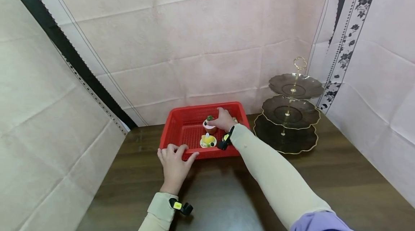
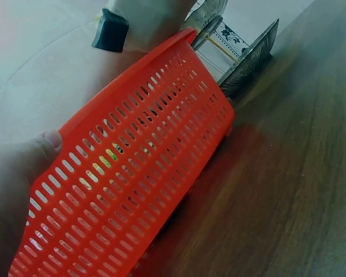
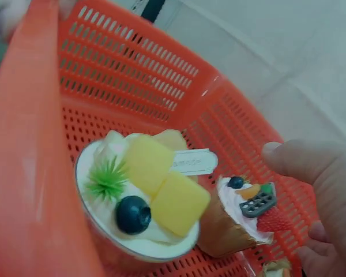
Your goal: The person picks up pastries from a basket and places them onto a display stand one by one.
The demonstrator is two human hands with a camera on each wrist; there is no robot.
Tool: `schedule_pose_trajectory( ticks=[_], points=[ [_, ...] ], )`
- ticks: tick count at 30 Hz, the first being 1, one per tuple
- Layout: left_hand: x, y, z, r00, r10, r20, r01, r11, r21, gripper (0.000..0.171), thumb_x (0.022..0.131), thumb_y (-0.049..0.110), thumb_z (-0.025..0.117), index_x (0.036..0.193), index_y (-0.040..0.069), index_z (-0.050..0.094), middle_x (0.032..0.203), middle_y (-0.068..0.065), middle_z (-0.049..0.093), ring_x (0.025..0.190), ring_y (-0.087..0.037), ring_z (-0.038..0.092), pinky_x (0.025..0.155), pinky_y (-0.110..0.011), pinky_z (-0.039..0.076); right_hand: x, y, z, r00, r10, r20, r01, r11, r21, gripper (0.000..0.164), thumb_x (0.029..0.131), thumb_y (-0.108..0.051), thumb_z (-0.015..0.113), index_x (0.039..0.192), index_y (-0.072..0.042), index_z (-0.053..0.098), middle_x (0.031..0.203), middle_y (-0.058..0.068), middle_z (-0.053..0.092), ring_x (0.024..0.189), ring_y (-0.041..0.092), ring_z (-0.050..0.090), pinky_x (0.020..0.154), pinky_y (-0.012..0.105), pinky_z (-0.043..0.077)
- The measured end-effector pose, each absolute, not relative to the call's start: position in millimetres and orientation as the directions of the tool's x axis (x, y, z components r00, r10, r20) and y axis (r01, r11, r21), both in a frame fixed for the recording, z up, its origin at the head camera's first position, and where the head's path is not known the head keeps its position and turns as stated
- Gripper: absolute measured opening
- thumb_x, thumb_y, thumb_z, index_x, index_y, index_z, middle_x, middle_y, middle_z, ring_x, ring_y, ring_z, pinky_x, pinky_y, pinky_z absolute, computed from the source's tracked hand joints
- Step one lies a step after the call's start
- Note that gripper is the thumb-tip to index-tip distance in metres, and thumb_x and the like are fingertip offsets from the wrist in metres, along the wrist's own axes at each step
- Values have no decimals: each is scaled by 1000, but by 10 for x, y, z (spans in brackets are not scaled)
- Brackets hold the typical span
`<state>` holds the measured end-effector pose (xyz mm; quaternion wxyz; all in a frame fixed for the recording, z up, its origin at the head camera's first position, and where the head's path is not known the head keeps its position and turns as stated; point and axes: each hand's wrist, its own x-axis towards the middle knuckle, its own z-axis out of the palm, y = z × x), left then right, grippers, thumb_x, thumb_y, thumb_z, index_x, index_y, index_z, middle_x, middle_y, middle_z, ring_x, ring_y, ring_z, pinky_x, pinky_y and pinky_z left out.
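My left hand (image 1: 175,164) grips the front left rim of a red plastic basket (image 1: 181,112), its thumb lying against the outer side in the left wrist view. Inside the basket is my right hand (image 1: 223,120), thumb and fingers apart. A dessert cup (image 3: 132,245) topped with yellow cubes, a blueberry and a green sprig stands near the front wall. Beside it leans a small cake (image 3: 225,222) with cream, a strawberry and a blueberry, close to my right thumb. Another small dessert (image 3: 274,269) shows partly at my right fingers.
A three-tier stand (image 1: 286,114) with dark, gold-edged scalloped plates and a ring on top is right of the basket. Both stand on a dark wooden table (image 1: 220,191). Pale cloth (image 1: 207,44) hangs close behind and at both sides.
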<state>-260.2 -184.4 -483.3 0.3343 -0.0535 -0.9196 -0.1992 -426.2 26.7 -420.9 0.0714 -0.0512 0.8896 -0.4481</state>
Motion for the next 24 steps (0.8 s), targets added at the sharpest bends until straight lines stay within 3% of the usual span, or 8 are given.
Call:
schedule_pose_trajectory(
  ticks=[10, 17, 24],
  points=[
    [-2585, -1802, -4872, -762, -31, 647, 242, 913, 328, 49, 79, 52, 82, 109, 14, 73, 100, -9, 54, 100, -27, 47, 111, -66, 15, -4355, 209, -4264, -979, -201, -33, -107, 644, -758, 85, 86, -31, 80, 154, -5, 36, 147, 18, 43, 125, 31, 51, 108, 50, 43],
    [-2565, -1803, -4873, -761, -22, 649, 242, 918, 314, 49, 78, 52, 83, 108, 15, 74, 99, -7, 53, 97, -24, 45, 109, -65, 17, -4444, 109, -4374, -973, -200, -118, -50, 679, -733, 91, 83, -36, 82, 153, -7, 33, 149, 19, 38, 126, 33, 49, 109, 53, 42],
    [-2605, -1837, -4847, -745, -19, 666, 251, 918, 307, 48, 78, 53, 82, 107, 15, 74, 98, -6, 52, 97, -24, 45, 108, -64, 18, -4565, 52, -4448, -968, -223, -118, -78, 708, -702, 99, 83, -41, 81, 157, -8, 25, 151, 20, 37, 128, 33, 49, 108, 53, 42]
  ],
)
